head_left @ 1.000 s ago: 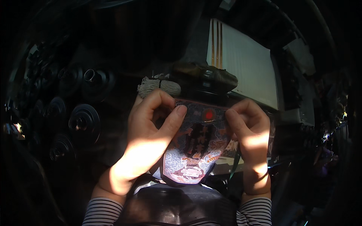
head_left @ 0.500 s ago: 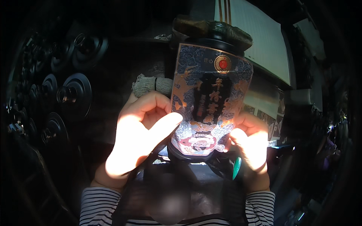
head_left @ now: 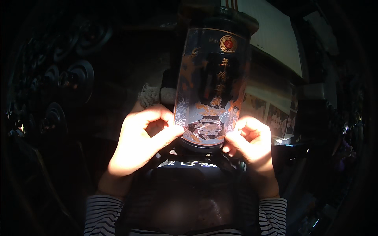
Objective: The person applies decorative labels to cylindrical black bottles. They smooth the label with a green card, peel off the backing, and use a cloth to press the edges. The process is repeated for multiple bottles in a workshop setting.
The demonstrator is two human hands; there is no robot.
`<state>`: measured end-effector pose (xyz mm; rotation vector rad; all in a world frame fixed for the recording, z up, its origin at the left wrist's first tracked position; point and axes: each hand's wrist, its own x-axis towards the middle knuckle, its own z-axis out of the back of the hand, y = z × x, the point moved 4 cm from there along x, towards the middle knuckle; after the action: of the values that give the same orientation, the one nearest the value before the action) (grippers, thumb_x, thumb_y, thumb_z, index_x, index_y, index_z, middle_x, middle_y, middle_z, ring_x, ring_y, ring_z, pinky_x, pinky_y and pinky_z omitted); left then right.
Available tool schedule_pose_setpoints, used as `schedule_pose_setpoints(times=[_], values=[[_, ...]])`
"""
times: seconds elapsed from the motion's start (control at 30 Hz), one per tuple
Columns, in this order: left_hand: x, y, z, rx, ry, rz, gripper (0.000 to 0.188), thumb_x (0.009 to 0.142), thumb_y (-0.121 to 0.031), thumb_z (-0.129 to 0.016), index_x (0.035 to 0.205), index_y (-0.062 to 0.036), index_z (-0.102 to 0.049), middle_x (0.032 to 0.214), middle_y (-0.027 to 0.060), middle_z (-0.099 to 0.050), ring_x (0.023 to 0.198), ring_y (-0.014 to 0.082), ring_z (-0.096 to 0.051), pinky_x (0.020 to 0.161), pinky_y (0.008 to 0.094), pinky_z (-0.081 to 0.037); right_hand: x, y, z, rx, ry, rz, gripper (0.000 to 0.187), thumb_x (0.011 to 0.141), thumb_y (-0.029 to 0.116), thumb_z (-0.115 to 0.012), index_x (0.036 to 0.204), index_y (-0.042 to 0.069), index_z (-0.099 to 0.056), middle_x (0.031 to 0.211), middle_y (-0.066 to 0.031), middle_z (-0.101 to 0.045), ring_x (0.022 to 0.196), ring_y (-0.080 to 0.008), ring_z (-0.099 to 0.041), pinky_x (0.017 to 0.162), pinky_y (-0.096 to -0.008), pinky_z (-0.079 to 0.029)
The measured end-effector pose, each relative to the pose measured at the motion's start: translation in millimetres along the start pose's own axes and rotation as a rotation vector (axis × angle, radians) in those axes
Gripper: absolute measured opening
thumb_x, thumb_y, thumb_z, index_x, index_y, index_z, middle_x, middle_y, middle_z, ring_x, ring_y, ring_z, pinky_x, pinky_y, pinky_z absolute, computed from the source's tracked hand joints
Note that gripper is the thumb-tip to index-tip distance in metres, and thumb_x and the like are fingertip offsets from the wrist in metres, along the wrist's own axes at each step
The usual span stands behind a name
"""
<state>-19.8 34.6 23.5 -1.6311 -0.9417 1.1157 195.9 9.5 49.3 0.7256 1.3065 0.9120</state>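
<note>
A dark jar (head_left: 202,149) lies in front of me, its wide bottom toward me and its broad rim at the far end. Around its side curves a blue and gold label (head_left: 204,102) with cloud patterns and a red round seal. My left hand (head_left: 138,141) is closed in a pinch, thumb and finger at the label's lower left edge. At the lower right edge, my right hand (head_left: 254,143) pinches the label likewise. Grey knitted fabric (head_left: 149,95) shows beyond my left fingers; whether it is worn I cannot tell.
Dark round flanged pieces (head_left: 76,82) stand in rows at the left. A pale board (head_left: 275,35) lies at the far right, with printed sheets (head_left: 271,114) nearer. Much of the surroundings is in deep shadow.
The label's sides, which stood out flat from the jar, now curve close around it. Both hands have shifted slightly inward, the right one lower on the label's edge. The green tip by my right hand no longer shows.
</note>
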Motion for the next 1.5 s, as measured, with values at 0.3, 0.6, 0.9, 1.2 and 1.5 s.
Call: schedule_pose_setpoints(times=[0.3,0.6,0.9,1.2,1.5], values=[[52.5,-57.7,-6.7,0.343,-0.128,-0.480,0.060,0.088,-0.036,-0.054,0.136,-0.0049,-0.037,0.132,0.0069,-0.045,0.122,0.0212,-0.036,0.103,0.0357,-0.027,35.5,67.6,18.1,-0.209,-0.220,0.663,0.062,0.085,0.025,-0.062,0.133,-0.003,-0.034,0.062,-0.0011,-0.057,0.055,-0.0052,-0.052,0.054,-0.0170,-0.041],[94.6,-61.0,-33.5,0.353,-0.005,-0.353,0.085,0.083,-0.066,-0.041,0.145,-0.0131,-0.016,0.144,0.0267,-0.010,0.135,0.0376,-0.007,0.109,0.0472,-0.004,80.4,76.9,6.6,-0.342,0.007,0.644,0.102,0.075,0.071,-0.047,0.145,0.008,-0.006,0.104,-0.0107,-0.062,0.067,-0.0088,-0.054,0.062,-0.0226,-0.046],[98.9,-53.2,-38.9,0.060,0.105,-0.242,0.099,0.079,-0.071,-0.043,0.145,-0.0115,0.000,0.146,0.0264,-0.012,0.136,0.0385,-0.010,0.109,0.0491,-0.006,77.4,69.6,4.6,-0.211,0.022,0.416,0.113,0.069,0.078,-0.042,0.144,0.009,0.006,0.128,-0.0226,-0.047,0.100,-0.0266,-0.059,0.075,-0.0300,-0.051],[71.0,-10.0,-4.8,0.152,0.210,-0.268,0.115,0.057,-0.050,-0.071,0.146,-0.0165,-0.005,0.150,0.0144,-0.011,0.137,0.0319,-0.014,0.109,0.0488,-0.013,75.8,11.3,28.2,-0.042,0.321,0.590,0.139,0.047,0.052,-0.082,0.144,0.017,0.012,0.088,-0.0095,-0.059,0.086,-0.0169,-0.058,0.073,-0.0300,-0.045],[60.1,-2.9,2.9,0.242,0.355,-0.395,0.123,0.046,-0.024,-0.083,0.146,-0.0202,-0.010,0.146,0.0160,-0.023,0.134,0.0328,-0.022,0.109,0.0455,-0.018,51.0,13.3,-1.0,0.183,0.413,0.483,0.142,0.047,0.016,-0.089,0.143,0.018,0.016,0.124,-0.0251,-0.050,0.115,-0.0283,-0.051,0.095,-0.0371,-0.040]])
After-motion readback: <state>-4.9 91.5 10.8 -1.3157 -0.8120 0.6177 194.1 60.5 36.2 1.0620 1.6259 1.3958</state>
